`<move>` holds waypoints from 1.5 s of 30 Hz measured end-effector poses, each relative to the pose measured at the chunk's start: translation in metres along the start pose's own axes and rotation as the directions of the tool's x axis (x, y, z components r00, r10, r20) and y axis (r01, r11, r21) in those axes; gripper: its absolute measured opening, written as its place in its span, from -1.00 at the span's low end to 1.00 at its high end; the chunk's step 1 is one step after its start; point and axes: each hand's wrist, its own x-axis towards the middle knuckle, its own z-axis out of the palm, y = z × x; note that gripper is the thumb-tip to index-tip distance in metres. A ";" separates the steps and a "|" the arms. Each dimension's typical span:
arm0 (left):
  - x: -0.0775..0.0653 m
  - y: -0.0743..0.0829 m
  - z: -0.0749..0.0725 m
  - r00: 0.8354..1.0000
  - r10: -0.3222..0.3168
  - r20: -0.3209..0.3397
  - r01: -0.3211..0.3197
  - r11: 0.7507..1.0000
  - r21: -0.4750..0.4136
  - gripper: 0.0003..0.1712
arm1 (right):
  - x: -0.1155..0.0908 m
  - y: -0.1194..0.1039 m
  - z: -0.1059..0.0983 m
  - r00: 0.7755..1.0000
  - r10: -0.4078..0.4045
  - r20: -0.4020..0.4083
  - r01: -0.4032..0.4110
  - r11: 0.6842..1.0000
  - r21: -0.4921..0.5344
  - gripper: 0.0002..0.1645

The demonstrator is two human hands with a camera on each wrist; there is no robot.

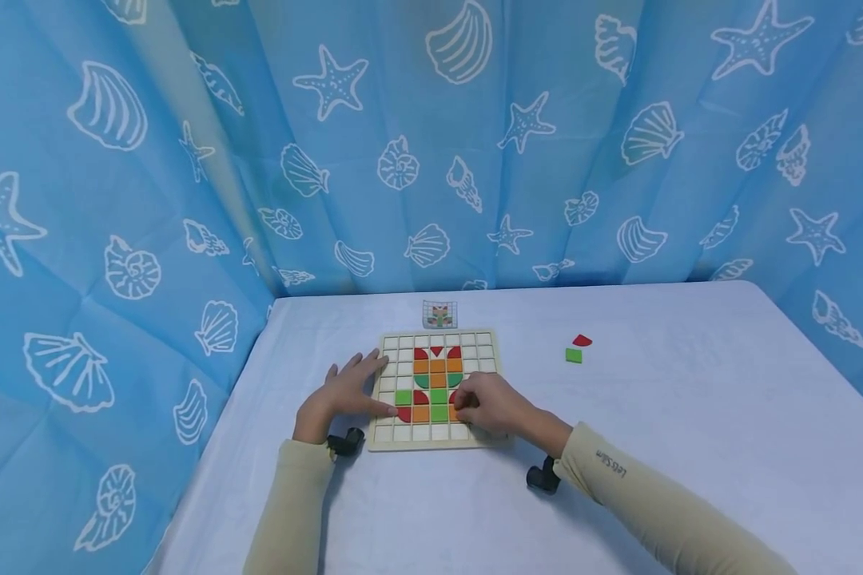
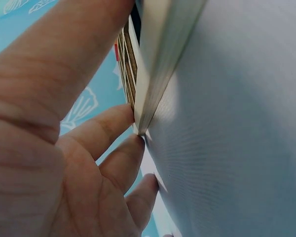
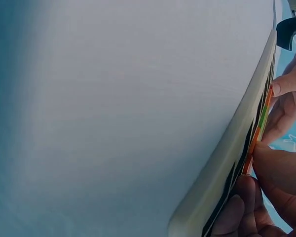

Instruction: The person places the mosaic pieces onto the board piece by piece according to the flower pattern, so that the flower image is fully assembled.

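Observation:
A pale wooden grid board [image 1: 439, 448] lies on the table, with red, orange and green tiles set in a pattern. My right hand [image 1: 495, 402] bends over the pattern's lower right. Its thumb and curled fingers hold an orange square tile [image 3: 248, 159] at the board's surface, partly hidden by the fingers. On the left side, my left hand [image 1: 345, 391] spreads its fingers along the board edge. Its thumb tip reaches a red rounded tile [image 1: 404, 414], beside a light green square [image 1: 403, 397]. In the left wrist view, fingertips touch the board's side [image 2: 150, 94].
Behind the board lies a small pattern card [image 1: 439, 315]. To the right, a loose red rounded tile [image 1: 582, 341] and a green square tile [image 1: 574, 355] lie on the white tablecloth [image 1: 662, 415]. A blue shell-print curtain [image 1: 403, 216] hangs behind the table and along its sides.

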 end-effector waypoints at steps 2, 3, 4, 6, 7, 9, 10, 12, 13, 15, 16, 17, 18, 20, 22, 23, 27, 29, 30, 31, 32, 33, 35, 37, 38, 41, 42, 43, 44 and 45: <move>0.000 0.000 0.000 1.000 0.000 0.003 0.000 1.000 -0.003 0.21 | 0.000 0.000 0.000 1.000 -0.005 -0.001 0.005 1.000 0.004 -0.94; 0.000 -0.001 0.000 1.000 0.001 0.002 -0.001 1.000 -0.001 0.21 | -0.001 0.000 0.001 1.000 -0.009 -0.002 0.009 1.000 0.008 -0.95; 0.000 -0.001 0.000 1.000 0.001 0.002 -0.001 1.000 -0.001 0.22 | -0.001 0.001 0.001 1.000 -0.013 -0.004 0.013 1.000 0.009 -0.95; 0.000 -0.001 -0.001 1.000 0.002 0.003 -0.002 1.000 -0.004 0.22 | -0.001 0.001 0.001 1.000 -0.024 -0.007 0.024 1.000 0.014 -0.95; 0.000 -0.002 -0.001 1.000 0.005 0.003 -0.005 1.000 -0.004 0.21 | 0.000 0.001 0.002 1.000 -0.026 -0.006 0.026 1.000 0.017 -0.95; 0.000 -0.002 -0.002 1.000 0.009 0.009 -0.009 1.000 -0.005 0.22 | 0.000 0.000 0.002 1.000 -0.024 -0.003 0.024 0.999 0.026 -0.95; -0.001 -0.002 -0.002 1.000 0.010 0.012 -0.010 1.000 -0.008 0.22 | 0.000 0.000 0.002 1.000 -0.023 0.000 0.023 0.999 0.027 -0.95; -0.001 -0.001 -0.003 1.000 0.014 0.016 -0.014 1.000 -0.005 0.21 | 0.000 0.000 0.001 1.000 -0.018 0.007 0.017 0.999 0.028 -0.96; -0.001 -0.001 -0.003 1.000 0.014 0.017 -0.014 1.000 -0.004 0.21 | 0.000 0.000 0.001 1.000 -0.018 0.011 0.018 0.999 0.026 -0.96; -0.001 0.000 -0.004 1.000 0.006 0.019 -0.005 1.000 -0.005 0.21 | 0.001 -0.001 0.000 1.000 -0.018 0.017 0.018 1.000 0.019 -0.96; -0.001 0.002 -0.004 1.000 0.002 0.021 -0.002 1.000 -0.007 0.21 | 0.001 0.000 -0.001 1.000 -0.023 0.019 0.023 1.000 0.013 -0.95; -0.001 0.003 -0.004 1.000 -0.002 0.020 0.002 1.000 -0.009 0.21 | 0.001 0.000 -0.002 0.999 -0.024 0.021 0.024 1.000 0.008 -0.95; 0.000 0.004 -0.004 1.000 -0.003 0.019 0.003 1.000 -0.012 0.21 | 0.002 0.000 -0.003 0.999 -0.025 0.021 0.025 1.000 0.003 -0.95; 0.001 0.005 -0.004 1.000 -0.004 0.014 0.004 1.000 -0.017 0.21 | 0.002 0.001 -0.004 1.000 -0.020 0.020 0.020 1.000 -0.002 -0.95; 0.002 0.005 -0.002 1.000 0.000 0.008 0.001 1.000 -0.017 0.20 | 0.001 0.003 -0.003 1.000 -0.017 0.023 0.017 1.000 0.000 -0.95; 0.002 0.004 0.000 1.000 0.003 0.005 -0.003 1.000 -0.014 0.20 | 0.001 0.003 -0.003 1.000 -0.012 0.023 0.012 1.000 0.001 -0.95; 0.000 0.000 0.009 1.000 0.000 0.021 0.000 1.000 -0.005 0.20 | -0.004 0.006 0.000 0.999 0.004 0.032 -0.005 1.000 0.029 -0.90; -0.001 -0.001 0.012 1.000 -0.001 0.022 0.001 1.000 -0.005 0.20 | -0.007 0.006 0.000 1.000 0.007 0.024 -0.008 0.999 0.044 -0.86; -0.001 -0.001 0.013 1.000 -0.002 0.019 0.003 1.000 -0.005 0.20 | -0.007 0.007 -0.001 1.000 0.007 0.017 -0.008 0.999 0.050 -0.85; -0.001 -0.001 0.013 1.000 -0.005 0.015 0.005 1.000 -0.005 0.20 | -0.008 0.007 -0.002 1.000 0.009 0.011 -0.009 0.999 0.050 -0.82; -0.002 -0.001 0.013 1.000 -0.006 0.010 0.006 1.000 0.000 0.20 | -0.007 0.008 -0.004 1.000 0.007 0.002 -0.007 0.999 0.051 -0.81; -0.002 -0.001 0.012 1.000 -0.004 0.002 0.004 1.000 0.004 0.20 | -0.007 0.009 -0.007 1.000 0.005 -0.009 -0.005 0.999 0.048 -0.79; -0.002 0.000 0.009 1.000 -0.003 -0.005 0.003 1.000 0.011 0.19 | -0.004 0.011 -0.015 1.000 0.010 -0.027 -0.009 0.999 0.038 -0.76; -0.002 0.001 0.005 1.000 -0.006 -0.004 0.006 1.000 0.014 0.20 | -0.001 0.014 -0.023 0.999 0.020 -0.035 -0.019 0.999 0.027 -0.73; -0.002 0.001 0.003 1.000 -0.007 -0.002 0.007 1.000 0.014 0.20 | 0.000 0.015 -0.027 0.999 0.026 -0.038 -0.025 0.999 0.025 -0.72; -0.001 0.002 -0.001 1.000 -0.010 0.003 0.010 1.000 0.005 0.21 | 0.003 0.020 -0.040 0.997 0.056 -0.047 -0.055 0.998 0.021 -0.70; -0.001 0.002 -0.002 1.000 -0.012 0.003 0.012 1.000 0.003 0.21 | 0.003 0.022 -0.044 0.997 0.059 -0.052 -0.058 0.998 0.019 -0.70; -0.001 0.002 -0.002 1.000 -0.011 0.002 0.011 1.000 0.002 0.21 | 0.004 0.024 -0.048 0.996 0.065 -0.058 -0.064 0.998 0.021 -0.69; -0.001 0.002 -0.002 1.000 -0.010 0.002 0.010 1.000 0.004 0.21 | 0.004 0.026 -0.052 0.996 0.067 -0.064 -0.066 0.998 0.018 -0.69; -0.001 0.002 -0.003 1.000 -0.010 0.002 0.010 1.000 0.006 0.21 | 0.004 0.027 -0.055 0.995 0.074 -0.070 -0.073 0.997 0.016 -0.68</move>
